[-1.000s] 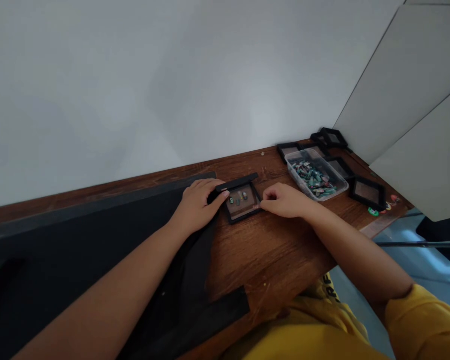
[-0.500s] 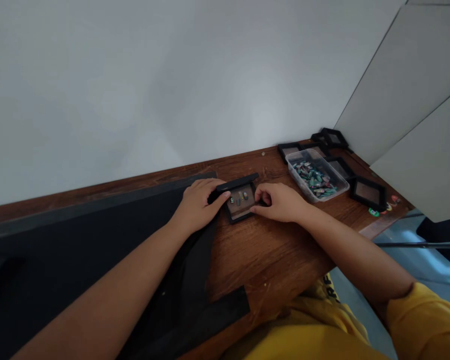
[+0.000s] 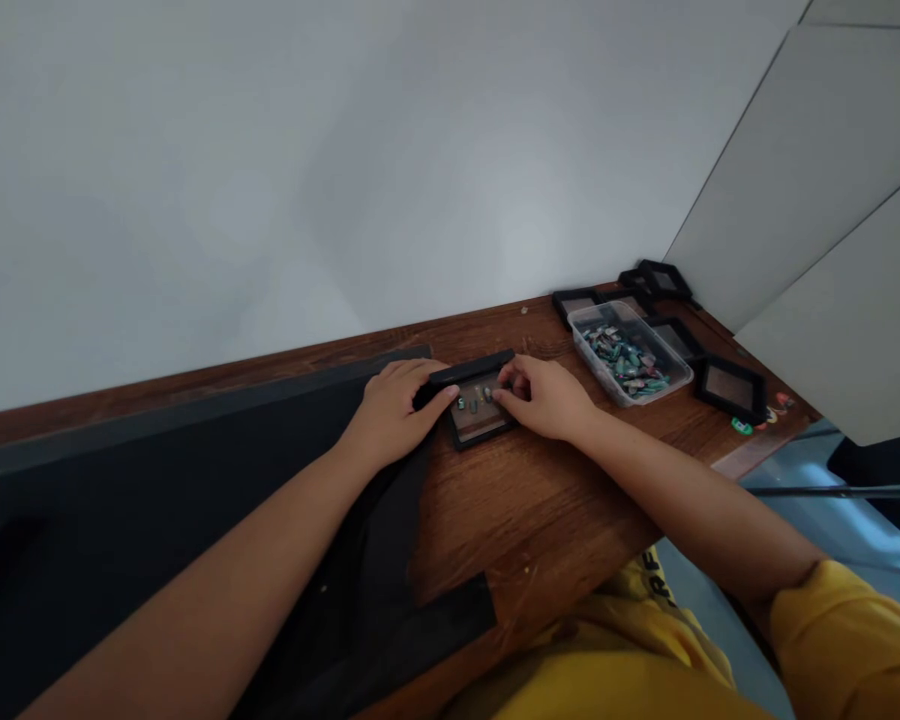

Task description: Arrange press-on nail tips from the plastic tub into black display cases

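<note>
A small black display frame (image 3: 483, 436) with a clear window lies on the wooden table, its black lid (image 3: 471, 368) raised along the far side. Several tiny glossy pieces (image 3: 474, 407) sit on the window. My left hand (image 3: 396, 412) grips the frame's left end, thumb on the near part and fingers behind the lid. Over the frame's right part, my right hand (image 3: 544, 395) has thumb and forefinger drawn together beside the rightmost piece. Whatever is between those fingertips is too small to make out.
To the right stands a clear plastic tub (image 3: 637, 398) of many teal and green pieces. Several black frames surround it, one (image 3: 731, 388) near the table's right end beside small coloured items (image 3: 742, 426). Black sheeting (image 3: 195, 480) covers the left side; a white wall (image 3: 420, 180) rises behind.
My right hand has moved slightly left and inward, from the frame's right edge to over its window. My left hand keeps its hold on the frame. The view has shifted a little.
</note>
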A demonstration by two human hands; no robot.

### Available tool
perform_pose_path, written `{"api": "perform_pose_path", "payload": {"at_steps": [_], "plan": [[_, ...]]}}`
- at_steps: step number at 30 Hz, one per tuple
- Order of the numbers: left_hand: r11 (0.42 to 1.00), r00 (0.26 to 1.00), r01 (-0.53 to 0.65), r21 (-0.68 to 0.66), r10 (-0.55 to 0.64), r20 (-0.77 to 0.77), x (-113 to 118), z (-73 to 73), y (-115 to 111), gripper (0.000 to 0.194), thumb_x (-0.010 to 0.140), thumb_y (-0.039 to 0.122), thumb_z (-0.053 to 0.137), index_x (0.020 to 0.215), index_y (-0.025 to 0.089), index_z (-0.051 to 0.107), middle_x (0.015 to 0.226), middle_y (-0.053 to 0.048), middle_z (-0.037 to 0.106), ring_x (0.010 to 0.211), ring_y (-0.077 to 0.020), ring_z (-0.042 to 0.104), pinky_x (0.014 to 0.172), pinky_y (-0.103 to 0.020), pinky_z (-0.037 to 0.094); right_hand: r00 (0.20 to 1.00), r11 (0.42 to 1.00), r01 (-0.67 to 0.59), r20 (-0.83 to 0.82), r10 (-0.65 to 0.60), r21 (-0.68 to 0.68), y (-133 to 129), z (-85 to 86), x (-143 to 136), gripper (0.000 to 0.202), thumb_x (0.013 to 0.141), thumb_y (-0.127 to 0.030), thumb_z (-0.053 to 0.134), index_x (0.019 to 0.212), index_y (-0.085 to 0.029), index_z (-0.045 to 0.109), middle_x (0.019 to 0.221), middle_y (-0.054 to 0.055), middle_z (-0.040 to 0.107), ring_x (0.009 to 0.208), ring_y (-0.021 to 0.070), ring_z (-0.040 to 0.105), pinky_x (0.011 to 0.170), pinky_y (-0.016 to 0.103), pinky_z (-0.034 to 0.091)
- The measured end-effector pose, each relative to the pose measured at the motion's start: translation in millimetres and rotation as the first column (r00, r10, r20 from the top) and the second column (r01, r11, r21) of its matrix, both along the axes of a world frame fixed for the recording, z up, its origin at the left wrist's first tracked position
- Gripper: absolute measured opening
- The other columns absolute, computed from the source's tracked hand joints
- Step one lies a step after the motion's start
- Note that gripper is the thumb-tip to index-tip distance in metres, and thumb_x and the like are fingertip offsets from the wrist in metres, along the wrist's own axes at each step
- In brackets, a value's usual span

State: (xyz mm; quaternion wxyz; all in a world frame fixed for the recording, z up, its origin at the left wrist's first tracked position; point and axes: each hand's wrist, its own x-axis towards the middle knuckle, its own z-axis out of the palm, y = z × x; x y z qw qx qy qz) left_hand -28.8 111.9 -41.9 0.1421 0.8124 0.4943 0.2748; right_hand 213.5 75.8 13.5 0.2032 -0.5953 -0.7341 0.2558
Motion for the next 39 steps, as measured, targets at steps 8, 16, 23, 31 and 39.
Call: {"api": "perform_pose_path", "payload": {"at_steps": [8, 16, 23, 31, 39], "plan": [[1.000, 1.000, 0.003, -0.011, -0.003, -0.004, 1, 1.4, -1, 0.050, 0.098, 0.059, 0.049, 0.119, 0.021, 0.074, 0.128, -0.012, 0.078, 0.128, -0.0355, 0.067, 0.114, -0.056, 0.051, 0.976, 0.991, -0.130, -0.176, 0.126, -0.015, 5, -6.7, 21, 0.021, 0.085, -0.013, 0.075, 0.105, -0.017, 0.070, 0.084, -0.001, 0.069, 0.070, 0.0122, 0.056, 0.070, 0.027, 0.041], [1.000, 1.000, 0.006, -0.030, -0.006, -0.009, 1, 3.5, -1, 0.052, 0.096, 0.061, 0.052, 0.120, 0.021, 0.074, 0.129, -0.013, 0.077, 0.129, -0.0378, 0.066, 0.114, -0.058, 0.050, 0.989, 0.983, -0.142, -0.033, 0.147, 0.116, 6, -11.7, 19, 0.020, 0.089, -0.017, 0.078, 0.108, -0.019, 0.077, 0.100, 0.005, 0.073, 0.089, 0.0175, 0.065, 0.082, 0.031, 0.047], [0.999, 1.000, -0.012, -0.050, 0.012, -0.006, 3, 3.6, -3, 0.054, 0.094, 0.063, 0.053, 0.123, 0.022, 0.073, 0.134, -0.013, 0.075, 0.133, -0.0371, 0.063, 0.117, -0.059, 0.048, 0.985, 0.977, -0.171, 0.008, 0.171, 0.129, 5, -13.3, 17, 0.020, 0.094, -0.022, 0.074, 0.113, -0.017, 0.080, 0.101, 0.007, 0.073, 0.095, 0.0198, 0.068, 0.089, 0.033, 0.050], [0.999, 1.000, -0.009, -0.039, 0.008, -0.027, 3, 5.1, -4, 0.060, 0.089, 0.070, 0.059, 0.122, 0.023, 0.075, 0.134, -0.014, 0.074, 0.135, -0.0411, 0.062, 0.114, -0.060, 0.050, 0.981, 0.963, -0.196, 0.030, 0.193, 0.183, 5, -15.9, 11, 0.034, 0.093, -0.027, 0.079, 0.126, -0.021, 0.079, 0.100, 0.005, 0.070, 0.087, 0.0177, 0.062, 0.083, 0.032, 0.047], [0.999, 0.999, -0.014, -0.034, 0.013, -0.035, 4, 5.1, -4, 0.059, 0.090, 0.070, 0.059, 0.122, 0.023, 0.076, 0.134, -0.013, 0.074, 0.134, -0.0407, 0.062, 0.113, -0.059, 0.051, 0.984, 0.977, -0.166, 0.087, 0.155, 0.131, 6, -9.7, 3, 0.027, 0.093, -0.029, 0.079, 0.119, -0.023, 0.082, 0.096, 0.004, 0.072, 0.085, 0.0177, 0.062, 0.078, 0.030, 0.043]]}}
